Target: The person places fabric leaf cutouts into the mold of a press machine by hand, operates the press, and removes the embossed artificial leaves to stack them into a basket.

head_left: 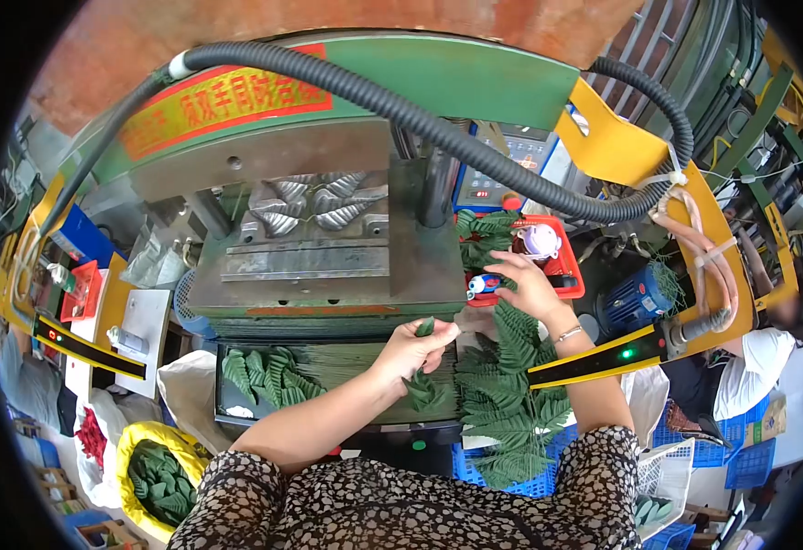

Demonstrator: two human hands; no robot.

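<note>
My left hand [410,353] is closed round a green leaf piece, whose ends stick out above and below the fist, over a dark tray [346,367] of thin green stems. My right hand [522,282] has its fingers spread, over the edge of a red basket [573,266] and above large green fern-like leaves [511,403]. Nothing shows between its fingers. More green leaves [268,378] lie at the tray's left end. Behind the tray is a press with a metal leaf-shaped mould [319,203].
Yellow-black sensor bars [603,362] flank the work area, and a black hose arches overhead. A yellow-lined sack [131,458] of leaves stands at lower left. Blue baskets [534,481] are below the ferns. Another person [754,367] sits at far right.
</note>
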